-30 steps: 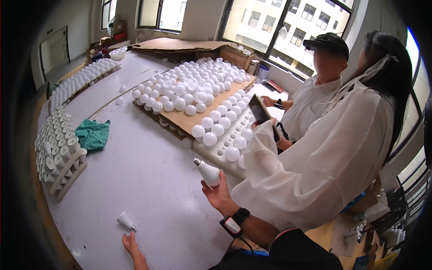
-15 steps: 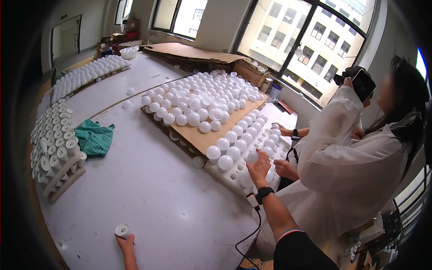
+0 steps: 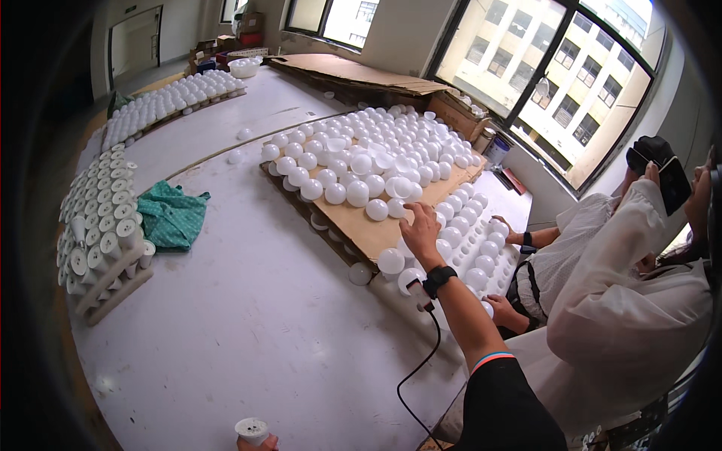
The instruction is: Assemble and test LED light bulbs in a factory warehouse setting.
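My left hand (image 3: 259, 443), at the lower edge, is closed round a white cup-shaped bulb base (image 3: 251, 430) with its round end up. Only part of that hand shows. My right hand (image 3: 423, 233) is above the near left corner of a white foam tray (image 3: 468, 255), fingers bent and apart, with nothing visible in them. Its fingertips point toward the white round bulb covers (image 3: 359, 194) on a cardboard sheet (image 3: 361, 229). A few covers on the tray lie beside and partly behind this hand. A black band with a cabled device is on my right wrist.
Stacked white bulb bases (image 3: 109, 240) stand at the left, beside a green dotted cloth (image 3: 173, 216). Another tray of covers (image 3: 177, 96) lies far left. At the right, a co-worker's hands (image 3: 505, 312) touch the tray; a person in white sleeves (image 3: 624, 286) raises a black device (image 3: 662, 169).
My right hand has left a cover on the tray and moved left and away from me, toward the cardboard. The left hand with the bulb base has shifted right and down. The view has turned.
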The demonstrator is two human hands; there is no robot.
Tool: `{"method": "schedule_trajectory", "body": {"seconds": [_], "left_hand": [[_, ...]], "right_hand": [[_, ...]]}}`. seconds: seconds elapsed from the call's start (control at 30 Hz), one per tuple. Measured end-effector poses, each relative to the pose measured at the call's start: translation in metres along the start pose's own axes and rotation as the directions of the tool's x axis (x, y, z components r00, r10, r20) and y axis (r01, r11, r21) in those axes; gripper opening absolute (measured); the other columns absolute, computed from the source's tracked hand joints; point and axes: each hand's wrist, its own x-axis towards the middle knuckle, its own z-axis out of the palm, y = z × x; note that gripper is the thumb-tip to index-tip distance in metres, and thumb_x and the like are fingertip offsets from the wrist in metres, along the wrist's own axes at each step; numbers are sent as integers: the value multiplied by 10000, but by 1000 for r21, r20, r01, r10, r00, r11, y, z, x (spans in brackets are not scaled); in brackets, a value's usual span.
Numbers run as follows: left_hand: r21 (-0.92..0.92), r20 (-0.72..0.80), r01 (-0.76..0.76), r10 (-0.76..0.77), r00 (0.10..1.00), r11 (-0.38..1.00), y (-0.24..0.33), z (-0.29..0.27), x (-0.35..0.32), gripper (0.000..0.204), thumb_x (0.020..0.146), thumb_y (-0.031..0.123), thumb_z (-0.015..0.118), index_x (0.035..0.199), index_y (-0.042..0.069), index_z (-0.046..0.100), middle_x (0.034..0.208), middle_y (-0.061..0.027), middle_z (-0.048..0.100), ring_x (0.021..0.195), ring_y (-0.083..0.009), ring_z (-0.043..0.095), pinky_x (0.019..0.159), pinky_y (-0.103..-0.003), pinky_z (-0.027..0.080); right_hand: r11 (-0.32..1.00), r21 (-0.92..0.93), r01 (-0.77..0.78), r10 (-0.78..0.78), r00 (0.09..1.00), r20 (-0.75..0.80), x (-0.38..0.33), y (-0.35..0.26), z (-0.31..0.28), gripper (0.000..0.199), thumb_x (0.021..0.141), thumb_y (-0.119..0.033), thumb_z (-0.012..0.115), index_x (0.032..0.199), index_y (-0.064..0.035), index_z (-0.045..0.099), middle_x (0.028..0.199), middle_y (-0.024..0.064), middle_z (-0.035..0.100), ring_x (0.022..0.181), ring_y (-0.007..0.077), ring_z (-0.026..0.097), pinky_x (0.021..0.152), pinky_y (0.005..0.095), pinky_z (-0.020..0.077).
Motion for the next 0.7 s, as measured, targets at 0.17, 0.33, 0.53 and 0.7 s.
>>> {"method": "schedule_trajectory", "body": {"seconds": [0.17, 0.33, 0.53, 0.7], "left_hand": [[-68, -128, 51, -59, 990, 996, -27, -7, -14, 147, 737, 95, 641, 823, 33, 540, 607, -12, 530, 473, -92, 467, 423, -221, 386], [-179, -194, 45, -80, 978, 983, -48, -9, -2, 321, 701, 190, 716, 943, 52, 556, 706, -17, 581, 537, -96, 529, 456, -207, 411], [-11, -178, -25, 23, 984, 1000, -54, -2, 15, 273, 719, 173, 705, 921, 46, 573, 703, -18, 583, 541, -94, 540, 454, -204, 417], [-65, -134, -53, 44, 990, 997, -60, -6, -2, 263, 726, 162, 699, 917, 39, 568, 698, -24, 579, 556, -85, 541, 465, -203, 424]], "right_hand": [[988, -152, -35, 72, 966, 248, 35, -9, 89, 443, 696, -181, 587, 1122, -90, 506, 1216, 130, 457, 1088, 312, 449, 873, 463, 358], [947, -310, -83, 196, 915, 352, 52, -19, 112, 583, 705, -286, 618, 1213, -79, 421, 1176, 144, 457, 1097, 311, 445, 885, 397, 381], [972, -236, 2, 96, 911, 401, 39, -32, 103, 668, 702, -407, 620, 1245, -89, 396, 1154, 151, 463, 1061, 304, 475, 866, 420, 400], [935, -298, -192, 266, 936, 230, 63, 20, 91, 571, 721, -294, 599, 1235, -116, 427, 1158, 126, 470, 1110, 288, 439, 907, 434, 353]]}}
